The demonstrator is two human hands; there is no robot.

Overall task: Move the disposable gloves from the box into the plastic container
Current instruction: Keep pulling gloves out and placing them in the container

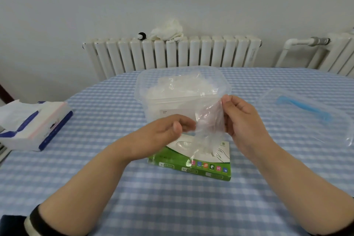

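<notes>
A green and white glove box [203, 168] lies flat on the checked table in front of me. Behind it stands a clear plastic container [151, 90], open at the top, with several crumpled clear gloves [178, 86] inside. A thin clear disposable glove [209, 122] hangs above the box, between both hands. My left hand [164, 132] pinches its left edge between thumb and fingers. My right hand [243, 117] pinches its right upper edge with thumb and fingertips. The glove's lower end trails down onto the box opening.
A tissue pack [36, 124] with blue edges lies at the left. The container's clear lid with a blue handle [302, 109] rests at the right. A white radiator [172, 53] with a cloth on it stands behind the table.
</notes>
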